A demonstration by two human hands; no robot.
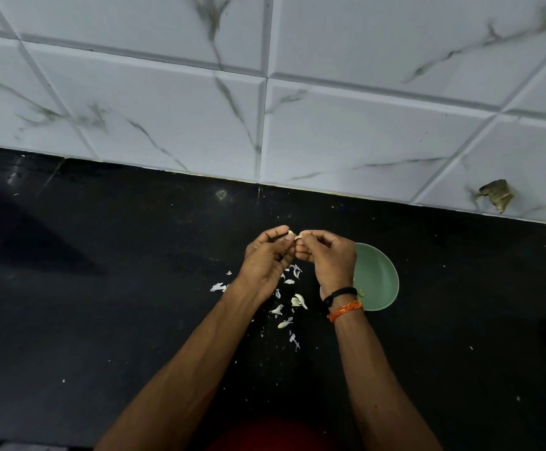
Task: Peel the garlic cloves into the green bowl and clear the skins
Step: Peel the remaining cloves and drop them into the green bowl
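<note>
Black counter (102, 320) beside green bowl (379, 278)

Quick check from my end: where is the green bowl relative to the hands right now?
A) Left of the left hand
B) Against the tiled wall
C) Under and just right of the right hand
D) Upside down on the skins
C: the green bowl sits on the black counter, partly hidden behind the right hand and wrist, well short of the wall.
</note>
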